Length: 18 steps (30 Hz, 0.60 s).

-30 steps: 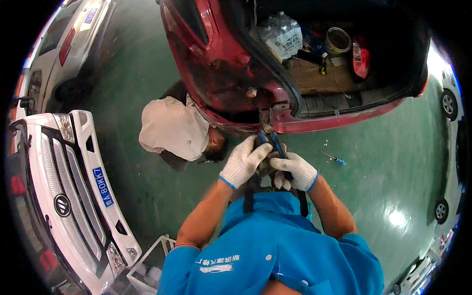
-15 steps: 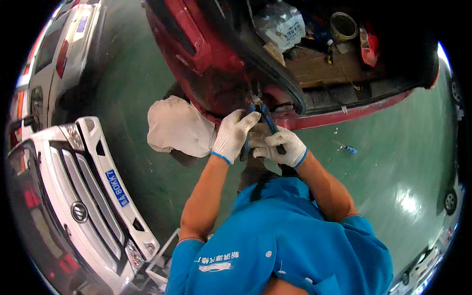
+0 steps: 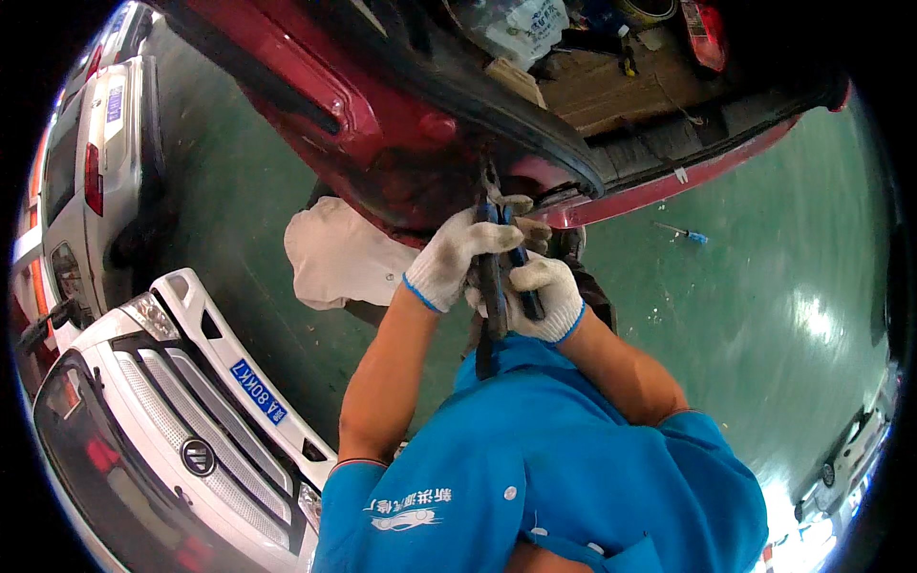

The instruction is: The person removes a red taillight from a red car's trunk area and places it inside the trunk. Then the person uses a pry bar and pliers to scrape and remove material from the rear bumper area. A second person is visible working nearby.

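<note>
Both hands wear white knit gloves. My left hand (image 3: 454,256) is closed on the pliers (image 3: 491,292), which have blue and black handles, and my right hand (image 3: 540,298) grips them lower and to the right. The tool's metal head reaches up to the red car's rear body corner (image 3: 432,170), just below and left of the black seal around the open trunk (image 3: 626,158). Whether the jaws are clamped on the metal I cannot tell.
A crouching co-worker (image 3: 334,246) in a light top is beside the red car. A white truck (image 3: 205,396) and a silver car (image 3: 129,162) stand at left. A screwdriver (image 3: 690,236) lies on the green floor. The trunk holds a white bag (image 3: 530,29) and a red lamp (image 3: 704,36).
The pliers and my gloved hands have shifted upward and slightly left in the picture, with the tool now more upright. My view has turned, so the red car appears higher and nearer.
</note>
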Available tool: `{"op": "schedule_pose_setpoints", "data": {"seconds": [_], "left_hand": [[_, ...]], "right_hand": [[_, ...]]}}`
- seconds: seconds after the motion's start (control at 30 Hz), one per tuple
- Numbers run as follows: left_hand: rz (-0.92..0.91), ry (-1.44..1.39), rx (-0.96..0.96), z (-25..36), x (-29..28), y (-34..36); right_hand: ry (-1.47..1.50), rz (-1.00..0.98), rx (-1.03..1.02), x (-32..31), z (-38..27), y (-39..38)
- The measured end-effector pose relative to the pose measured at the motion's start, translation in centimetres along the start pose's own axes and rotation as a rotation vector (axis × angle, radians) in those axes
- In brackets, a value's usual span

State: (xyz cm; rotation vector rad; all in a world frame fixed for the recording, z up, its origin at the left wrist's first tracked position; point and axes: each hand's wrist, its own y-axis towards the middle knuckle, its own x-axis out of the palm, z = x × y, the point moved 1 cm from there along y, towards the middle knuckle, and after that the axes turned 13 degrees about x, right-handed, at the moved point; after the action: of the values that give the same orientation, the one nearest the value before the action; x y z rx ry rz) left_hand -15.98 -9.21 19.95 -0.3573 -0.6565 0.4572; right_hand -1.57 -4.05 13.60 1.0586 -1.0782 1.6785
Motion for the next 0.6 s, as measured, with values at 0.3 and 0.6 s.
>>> {"op": "schedule_pose_setpoints", "data": {"seconds": [0.3,0.6], "left_hand": [[-0.006,-0.057,-0.113,2.2,-1.9,0.8],[0.059,0.11,-0.089,0.6,-2.0,1.8]], "right_hand": [[0.21,-0.103,0.023,3.5,1.3,1.4],[0.581,-0.36,0.184,4.2,3.3,1.0]]}}
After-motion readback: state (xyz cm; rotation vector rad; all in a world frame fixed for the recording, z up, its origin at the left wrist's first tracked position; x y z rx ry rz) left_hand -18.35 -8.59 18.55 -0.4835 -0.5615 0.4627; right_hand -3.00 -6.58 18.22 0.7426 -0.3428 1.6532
